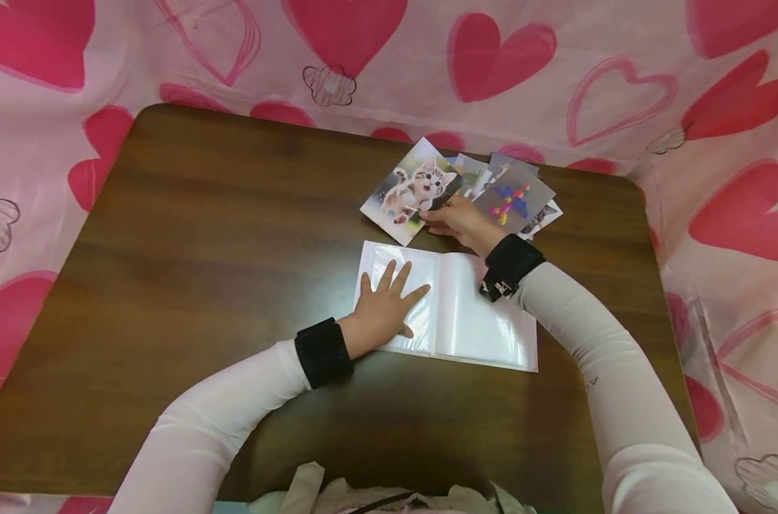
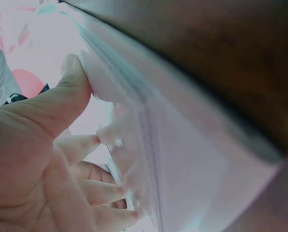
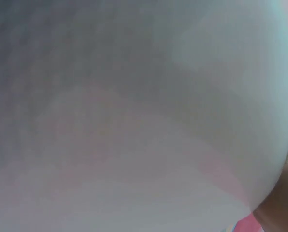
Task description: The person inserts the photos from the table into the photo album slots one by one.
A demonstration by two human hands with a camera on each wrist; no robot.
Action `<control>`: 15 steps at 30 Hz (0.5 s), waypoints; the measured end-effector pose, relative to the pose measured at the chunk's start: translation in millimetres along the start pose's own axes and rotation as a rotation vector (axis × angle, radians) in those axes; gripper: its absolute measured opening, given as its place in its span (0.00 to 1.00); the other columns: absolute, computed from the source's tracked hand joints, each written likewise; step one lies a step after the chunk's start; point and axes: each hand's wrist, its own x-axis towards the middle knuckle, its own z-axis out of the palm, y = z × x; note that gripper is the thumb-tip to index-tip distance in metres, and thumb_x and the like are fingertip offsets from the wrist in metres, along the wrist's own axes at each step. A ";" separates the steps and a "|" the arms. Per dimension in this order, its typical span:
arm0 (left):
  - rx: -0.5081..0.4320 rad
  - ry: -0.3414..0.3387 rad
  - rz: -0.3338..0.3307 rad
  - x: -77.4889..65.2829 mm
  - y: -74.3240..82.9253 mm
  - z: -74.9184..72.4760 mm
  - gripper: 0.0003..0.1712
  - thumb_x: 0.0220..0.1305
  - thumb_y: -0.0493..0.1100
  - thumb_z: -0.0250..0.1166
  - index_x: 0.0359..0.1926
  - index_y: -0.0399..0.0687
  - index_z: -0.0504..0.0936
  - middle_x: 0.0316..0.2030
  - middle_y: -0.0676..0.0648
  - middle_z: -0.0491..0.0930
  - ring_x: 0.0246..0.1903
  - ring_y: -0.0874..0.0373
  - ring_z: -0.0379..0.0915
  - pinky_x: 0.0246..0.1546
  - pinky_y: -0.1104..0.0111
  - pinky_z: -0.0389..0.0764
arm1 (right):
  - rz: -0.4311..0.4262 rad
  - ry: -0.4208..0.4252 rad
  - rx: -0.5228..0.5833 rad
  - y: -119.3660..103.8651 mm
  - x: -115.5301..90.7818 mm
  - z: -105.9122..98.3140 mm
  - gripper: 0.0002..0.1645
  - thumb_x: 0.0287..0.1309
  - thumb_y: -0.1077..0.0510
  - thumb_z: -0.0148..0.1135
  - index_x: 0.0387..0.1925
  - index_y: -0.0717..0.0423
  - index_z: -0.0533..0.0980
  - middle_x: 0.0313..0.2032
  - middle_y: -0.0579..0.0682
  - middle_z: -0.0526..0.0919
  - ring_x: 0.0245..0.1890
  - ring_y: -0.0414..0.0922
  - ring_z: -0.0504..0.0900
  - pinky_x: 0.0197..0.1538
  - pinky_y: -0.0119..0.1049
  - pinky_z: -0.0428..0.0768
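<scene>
A photo album (image 1: 485, 321) with clear-sleeved white pages lies open on the table. My left hand (image 1: 379, 314) rests on its left page with the fingers spread apart; in the left wrist view the left hand's fingertips touch the clear sleeve (image 2: 122, 150). Beyond the album's top edge, my right hand (image 1: 462, 221) pinches a kitten picture (image 1: 415, 189) near its lower right edge, thumb on top. The right wrist hangs over the album's right page. A pale blurred surface fills most of the right wrist view and hides the right fingers there.
To the right of the kitten picture lies an overlapping pile of pictures, the topmost a grey balloon-figure picture (image 1: 516, 200). The brown wooden table (image 1: 235, 214) reaches back to a pink heart-patterned cloth (image 1: 389, 64).
</scene>
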 end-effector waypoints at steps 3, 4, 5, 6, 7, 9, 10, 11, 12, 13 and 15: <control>0.013 0.010 0.028 -3.1 4.2 4.3 0.49 0.55 0.60 0.64 0.74 0.57 0.53 0.75 0.40 0.42 0.72 0.43 0.34 0.63 0.40 0.57 | 0.020 0.025 0.013 4.4 -0.5 -3.5 0.06 0.58 0.71 0.59 0.31 0.58 0.74 0.19 0.45 0.83 0.20 0.40 0.81 0.25 0.28 0.81; 0.005 0.017 0.037 -4.3 5.5 4.7 0.48 0.55 0.58 0.64 0.74 0.55 0.54 0.75 0.40 0.44 0.72 0.43 0.36 0.63 0.41 0.58 | 0.024 0.023 0.029 5.0 -1.0 -4.7 0.06 0.58 0.71 0.59 0.30 0.59 0.74 0.18 0.46 0.83 0.20 0.40 0.81 0.25 0.28 0.81; 0.005 0.024 0.046 -5.4 6.6 4.6 0.47 0.56 0.56 0.64 0.74 0.54 0.55 0.75 0.40 0.45 0.72 0.44 0.37 0.63 0.42 0.60 | 0.025 0.019 0.047 5.6 -1.4 -6.1 0.07 0.58 0.72 0.59 0.29 0.60 0.75 0.18 0.46 0.83 0.20 0.41 0.81 0.25 0.28 0.82; 0.002 0.031 0.052 -6.2 7.5 4.3 0.46 0.57 0.54 0.64 0.74 0.52 0.55 0.74 0.41 0.47 0.72 0.44 0.39 0.62 0.44 0.63 | 0.026 0.013 0.060 5.7 -1.9 -7.1 0.07 0.58 0.72 0.58 0.27 0.60 0.76 0.18 0.47 0.83 0.20 0.41 0.82 0.25 0.28 0.82; 0.000 0.035 0.056 -6.8 8.1 3.7 0.45 0.57 0.53 0.64 0.73 0.51 0.56 0.74 0.41 0.48 0.71 0.45 0.41 0.61 0.45 0.64 | 0.029 0.013 0.076 5.6 -2.4 -7.7 0.08 0.58 0.73 0.59 0.26 0.61 0.76 0.18 0.48 0.83 0.20 0.42 0.82 0.25 0.29 0.83; -0.010 0.046 0.056 -7.5 8.6 2.0 0.44 0.58 0.51 0.64 0.73 0.50 0.57 0.74 0.41 0.50 0.71 0.45 0.42 0.61 0.46 0.66 | 0.032 -0.002 0.094 4.7 -3.0 -8.3 0.09 0.57 0.73 0.58 0.26 0.60 0.77 0.19 0.49 0.84 0.20 0.42 0.83 0.26 0.29 0.84; -0.010 0.049 0.056 -7.7 8.7 1.0 0.44 0.59 0.51 0.64 0.73 0.49 0.57 0.74 0.41 0.50 0.71 0.44 0.43 0.61 0.46 0.66 | 0.035 -0.006 0.098 3.9 -3.3 -8.2 0.09 0.57 0.73 0.58 0.26 0.60 0.77 0.20 0.49 0.84 0.20 0.43 0.83 0.26 0.30 0.84; -0.012 0.051 0.057 -7.6 8.6 0.2 0.43 0.59 0.51 0.64 0.73 0.49 0.57 0.74 0.41 0.50 0.71 0.44 0.43 0.61 0.46 0.66 | 0.038 -0.002 0.095 3.3 -3.4 -7.8 0.09 0.57 0.73 0.59 0.25 0.61 0.78 0.19 0.50 0.84 0.20 0.43 0.83 0.26 0.30 0.84; -0.014 0.051 0.057 -7.3 8.5 -0.3 0.43 0.59 0.51 0.64 0.73 0.49 0.57 0.73 0.41 0.50 0.71 0.44 0.43 0.61 0.46 0.66 | 0.042 0.002 0.101 2.5 -3.6 -7.0 0.08 0.57 0.73 0.59 0.25 0.62 0.78 0.19 0.50 0.84 0.20 0.43 0.83 0.26 0.30 0.85; -0.016 0.050 0.059 -7.1 8.4 -0.8 0.43 0.59 0.51 0.64 0.73 0.49 0.57 0.73 0.40 0.50 0.71 0.44 0.43 0.61 0.45 0.66 | 0.045 0.008 0.106 1.6 -3.8 -6.2 0.07 0.56 0.73 0.60 0.25 0.63 0.79 0.19 0.51 0.85 0.20 0.44 0.84 0.25 0.30 0.85; -0.019 0.046 0.060 -6.6 8.2 -1.4 0.43 0.60 0.51 0.63 0.73 0.49 0.57 0.74 0.40 0.50 0.71 0.43 0.43 0.61 0.45 0.66 | 0.044 0.013 0.108 0.4 -4.0 -4.4 0.07 0.56 0.73 0.60 0.25 0.64 0.79 0.19 0.52 0.85 0.20 0.45 0.84 0.25 0.30 0.85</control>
